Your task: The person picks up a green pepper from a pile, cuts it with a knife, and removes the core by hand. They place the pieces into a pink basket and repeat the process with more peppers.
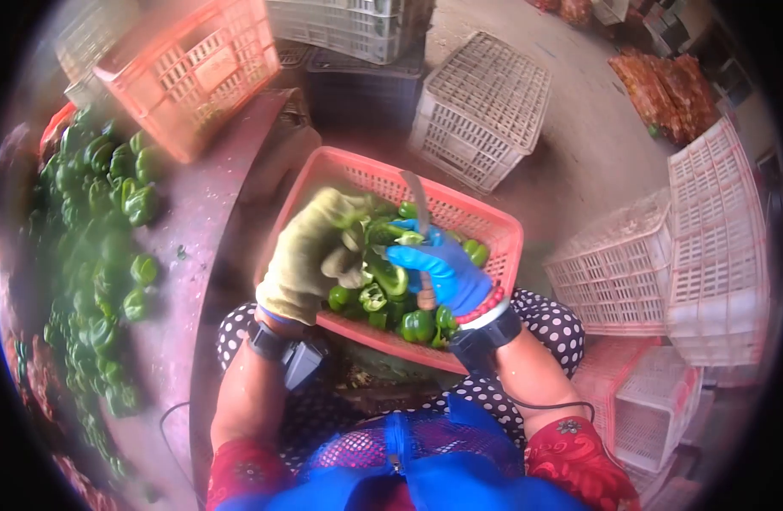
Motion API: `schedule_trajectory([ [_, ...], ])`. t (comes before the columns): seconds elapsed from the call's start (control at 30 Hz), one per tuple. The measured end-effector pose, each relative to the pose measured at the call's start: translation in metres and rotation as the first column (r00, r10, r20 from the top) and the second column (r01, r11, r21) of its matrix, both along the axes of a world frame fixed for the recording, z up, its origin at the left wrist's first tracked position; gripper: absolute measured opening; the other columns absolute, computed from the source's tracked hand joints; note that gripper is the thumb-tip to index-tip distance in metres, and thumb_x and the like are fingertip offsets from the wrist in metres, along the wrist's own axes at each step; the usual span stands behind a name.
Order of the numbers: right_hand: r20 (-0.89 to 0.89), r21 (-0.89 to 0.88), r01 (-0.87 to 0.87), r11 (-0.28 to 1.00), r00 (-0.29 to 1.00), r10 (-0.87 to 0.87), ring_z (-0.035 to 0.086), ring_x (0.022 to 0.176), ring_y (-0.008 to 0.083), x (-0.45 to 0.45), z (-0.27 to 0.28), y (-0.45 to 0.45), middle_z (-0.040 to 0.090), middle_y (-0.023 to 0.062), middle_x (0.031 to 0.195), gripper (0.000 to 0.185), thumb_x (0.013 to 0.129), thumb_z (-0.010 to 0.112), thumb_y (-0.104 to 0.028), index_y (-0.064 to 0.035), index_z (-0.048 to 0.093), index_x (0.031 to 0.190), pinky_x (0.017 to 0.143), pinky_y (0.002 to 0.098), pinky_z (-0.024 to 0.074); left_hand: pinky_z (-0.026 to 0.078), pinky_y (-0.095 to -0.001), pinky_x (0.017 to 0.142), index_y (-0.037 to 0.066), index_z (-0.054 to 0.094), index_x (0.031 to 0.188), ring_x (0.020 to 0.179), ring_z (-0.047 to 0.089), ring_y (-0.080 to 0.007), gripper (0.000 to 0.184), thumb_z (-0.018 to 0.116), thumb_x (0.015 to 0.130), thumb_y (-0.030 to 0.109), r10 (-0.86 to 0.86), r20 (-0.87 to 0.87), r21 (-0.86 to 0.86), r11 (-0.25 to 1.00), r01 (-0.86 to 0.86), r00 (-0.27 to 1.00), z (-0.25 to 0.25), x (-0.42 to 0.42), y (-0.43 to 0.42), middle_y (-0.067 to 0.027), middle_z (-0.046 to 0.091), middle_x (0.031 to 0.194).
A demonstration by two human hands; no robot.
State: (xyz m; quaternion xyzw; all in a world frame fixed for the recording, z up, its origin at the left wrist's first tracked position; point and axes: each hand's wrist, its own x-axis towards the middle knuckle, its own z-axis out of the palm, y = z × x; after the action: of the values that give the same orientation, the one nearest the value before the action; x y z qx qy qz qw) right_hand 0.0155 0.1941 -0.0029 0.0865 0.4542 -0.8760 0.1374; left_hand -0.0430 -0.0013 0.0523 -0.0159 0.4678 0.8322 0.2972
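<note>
My left hand (310, 251), in a pale yellow work glove, is closed around a green bell pepper (390, 271) that looks cut open. Close against it on the right, my right hand (447, 271) wears a blue glove and grips a knife (418, 203). The knife's blade points away from me, and its wooden handle shows below the fingers. Both hands are over a pink plastic crate (485, 220) holding several green peppers, some whole and some cut. Fingers partly hide the pepper, so where the blade meets it cannot be made out.
On the left, a table (200, 204) carries a heap of green peppers (102, 281) and an orange crate (195, 72). A pale upturned crate (485, 94) stands ahead. More crates (638, 264) are stacked at right, and filled orange net bags (664, 94) lie farther back.
</note>
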Motion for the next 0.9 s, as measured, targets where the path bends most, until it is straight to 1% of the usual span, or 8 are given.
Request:
schedule_trajectory([
  [0.1,-0.113,0.508,-0.065,0.859,0.984,0.141,0.067,0.104,0.0168,0.003,-0.013,0.023,0.071,0.0071,0.119,0.043,0.093,0.072,-0.010,-0.0006,0.064,0.134,0.089,0.0292,0.0538,0.037,-0.0266,0.039,-0.003,0.063,0.114,0.039,0.040,-0.0103,0.051,0.043,0.110,0.043,0.140,-0.046,0.437,0.893,-0.106,0.989,0.003,-0.018,-0.056,-0.0051,0.062,0.078],
  [0.17,-0.011,0.933,-0.094,0.347,0.958,0.288,0.070,0.107,0.0300,0.002,-0.016,0.032,0.073,0.0154,0.118,0.049,0.086,0.078,-0.018,-0.0048,0.066,0.132,0.091,0.0389,0.0555,0.036,-0.0274,0.038,-0.003,0.065,0.111,0.038,0.040,-0.0114,0.052,0.041,0.111,0.043,0.240,-0.182,0.484,0.866,-0.126,0.954,0.017,-0.009,-0.114,-0.0064,0.064,0.078],
  [0.23,-0.081,0.989,0.107,-0.106,0.970,0.230,0.071,0.101,0.0359,0.006,-0.053,0.040,0.074,0.0189,0.109,0.054,0.079,0.083,-0.029,-0.0038,0.066,0.123,0.086,0.0450,0.0562,0.045,-0.0282,0.050,0.000,0.069,0.102,0.049,0.053,-0.0151,0.051,0.047,0.108,0.046,0.268,-0.362,-0.282,0.881,-0.379,0.893,0.048,0.037,-0.166,-0.0061,0.063,0.070],
  [0.33,0.157,0.716,-0.167,0.678,0.985,0.076,0.062,0.070,0.0139,0.002,-0.047,0.041,0.067,0.0049,0.090,0.057,0.087,0.082,-0.027,-0.0051,0.058,0.134,0.060,0.0299,0.0520,0.056,-0.0349,0.076,0.004,0.077,0.095,0.080,0.072,-0.0247,0.046,0.061,0.098,0.047,-0.284,-0.033,-0.970,0.239,0.038,0.958,0.075,0.094,-0.246,-0.0117,0.072,0.078],
  [0.4,0.198,0.613,-0.152,0.776,0.980,0.036,0.058,0.065,0.0078,0.002,-0.025,0.025,0.066,0.0016,0.091,0.051,0.093,0.077,-0.026,-0.0052,0.058,0.135,0.053,0.0238,0.0471,0.057,-0.0389,0.082,0.009,0.079,0.102,0.090,0.074,-0.0296,0.044,0.071,0.089,0.051,-0.322,0.285,-0.918,-0.362,0.160,0.903,0.073,0.109,-0.264,-0.0146,0.076,0.087],
  [0.53,0.187,0.540,-0.132,0.832,0.982,0.034,0.061,0.068,0.0110,-0.002,-0.033,0.018,0.069,0.0028,0.096,0.043,0.098,0.071,-0.027,-0.0047,0.062,0.133,0.055,0.0263,0.0503,0.056,-0.0468,0.083,0.010,0.071,0.102,0.091,0.071,-0.0381,0.037,0.078,0.084,0.042,-0.271,-0.499,-0.771,-0.296,-0.564,0.823,0.024,0.062,-0.292,-0.0169,0.073,0.095],
  [0.77,0.207,0.575,-0.175,0.800,0.976,0.064,0.062,0.069,0.0116,-0.004,-0.048,0.011,0.070,0.0041,0.100,0.042,0.098,0.071,-0.029,-0.0047,0.064,0.131,0.056,0.0271,0.0511,0.055,-0.0464,0.097,0.015,0.065,0.128,0.108,0.069,-0.0379,0.042,0.070,0.087,0.024,-0.366,-0.057,-0.769,-0.577,-0.275,0.929,-0.050,-0.078,-0.340,-0.0176,0.066,0.128],
  [0.9,0.197,0.569,-0.163,0.806,0.979,0.059,0.061,0.068,0.0115,-0.006,-0.033,-0.003,0.070,0.0070,0.101,0.042,0.100,0.068,-0.029,-0.0033,0.061,0.133,0.057,0.0261,0.0509,0.057,-0.0338,0.073,0.007,0.066,0.119,0.078,0.070,-0.0217,0.031,0.069,0.092,0.022,0.206,-0.337,-0.919,0.138,-0.368,0.919,-0.022,-0.100,-0.305,-0.0074,0.069,0.085],
])
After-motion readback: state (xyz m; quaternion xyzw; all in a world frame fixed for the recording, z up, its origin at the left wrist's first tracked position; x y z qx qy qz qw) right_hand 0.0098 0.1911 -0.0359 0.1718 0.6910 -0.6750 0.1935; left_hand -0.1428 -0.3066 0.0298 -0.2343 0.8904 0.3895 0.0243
